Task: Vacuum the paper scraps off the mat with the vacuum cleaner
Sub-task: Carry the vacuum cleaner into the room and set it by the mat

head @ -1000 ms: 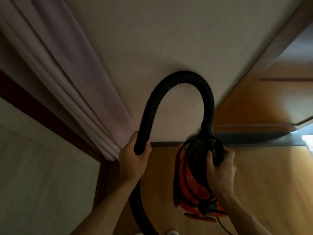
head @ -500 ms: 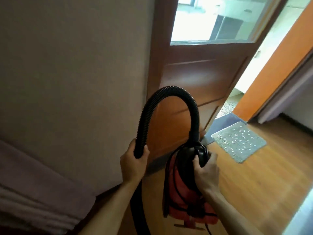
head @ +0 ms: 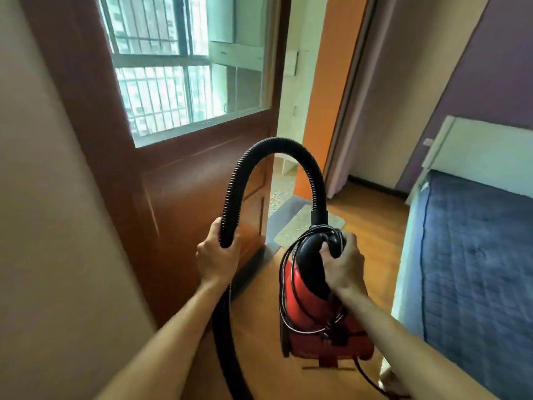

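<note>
Both hands are gripping. The left hand (head: pixel 217 256) is wrapping its fingers round the black corrugated hose (head: pixel 274 145) at the near foot of its arch. The right hand (head: pixel 344 265) is clasping the black carry handle (head: pixel 310 255) of the red canister vacuum cleaner (head: pixel 305 321), which appears to be hanging clear of the wooden floor (head: pixel 372 241).

Head view: the mat (head: pixel 291 228) is lying on the floor ahead, at the doorway beside the brown door (head: pixel 178 197), partly hidden behind the handle. Paper scraps on it are too blurred to make out.

Hazards, as judged:
- The power cord (head: pixel 284 298) is looping loosely round the body and trailing below it, so it is likely to snag a foot or the bed (head: pixel 473 255) at the right.
- The hose is hanging down under the left forearm and may catch on the door.
- The nozzle end is out of view.
</note>
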